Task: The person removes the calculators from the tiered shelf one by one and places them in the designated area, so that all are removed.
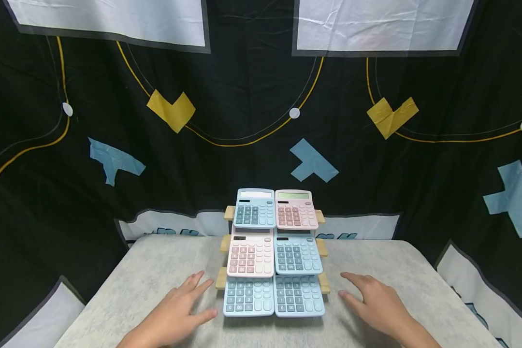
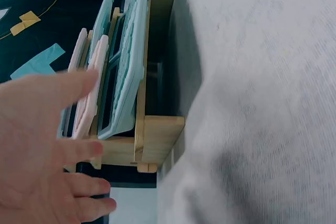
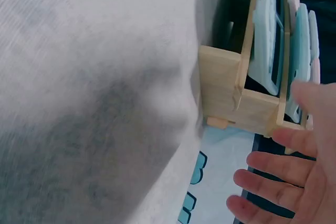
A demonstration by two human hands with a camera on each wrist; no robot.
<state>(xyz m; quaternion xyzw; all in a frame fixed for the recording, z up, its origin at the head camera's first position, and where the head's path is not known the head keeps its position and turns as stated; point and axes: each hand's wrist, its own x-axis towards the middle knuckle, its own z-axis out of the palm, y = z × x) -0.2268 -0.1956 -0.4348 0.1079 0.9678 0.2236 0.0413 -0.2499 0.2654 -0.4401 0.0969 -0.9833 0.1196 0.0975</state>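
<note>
A tiered wooden rack (image 2: 164, 135) stands mid-table with calculators in three rows of two. The top row has a blue calculator (image 1: 254, 209) on the left and a pink calculator (image 1: 297, 210) on the right. In the middle row a pink calculator (image 1: 250, 253) sits left of a blue calculator (image 1: 298, 253). Two blue calculators (image 1: 249, 297) (image 1: 299, 297) fill the bottom row. My left hand (image 1: 178, 309) is left of the rack, fingers spread, holding nothing. On the other side my right hand (image 1: 378, 304) hovers with fingers extended, also apart from the calculators.
The grey-white table (image 1: 156, 270) extends to both sides of the rack. Behind it hangs a black curtain (image 1: 226, 174) with blue tape (image 1: 315, 162) and yellow tape (image 1: 172, 110) stuck on it. White panels (image 1: 108, 19) are at the top.
</note>
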